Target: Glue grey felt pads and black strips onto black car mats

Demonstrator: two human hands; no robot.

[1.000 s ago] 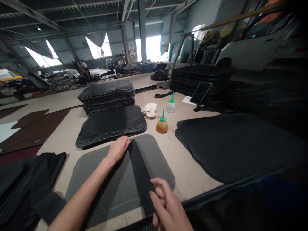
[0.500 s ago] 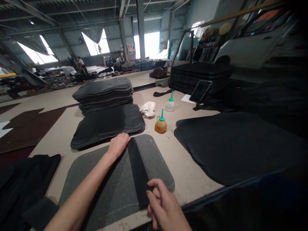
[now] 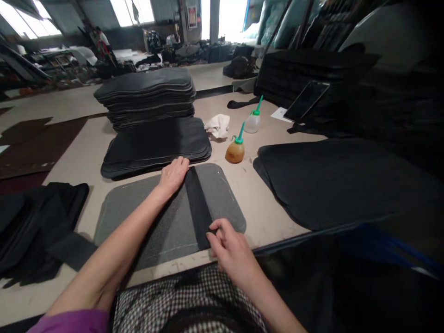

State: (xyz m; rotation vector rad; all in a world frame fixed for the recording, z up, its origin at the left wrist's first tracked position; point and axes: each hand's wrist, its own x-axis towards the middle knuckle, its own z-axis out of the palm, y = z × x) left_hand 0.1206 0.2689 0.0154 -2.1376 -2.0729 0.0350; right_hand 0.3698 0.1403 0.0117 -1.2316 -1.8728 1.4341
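Pressing flat, open left hand (image 3: 174, 173) pins black strip (image 3: 197, 203) far end | right hand (image 3: 231, 247) pinches near end (fingers curled, drawn closer) | strip straight across grey mat (image 3: 152, 222)

Large workshop hall. Bright windows (image 3: 132, 9) upper left, daylit doorway (image 3: 232, 16) top centre. Tan worktable (image 3: 256, 203) fills mid-frame; right side dark.
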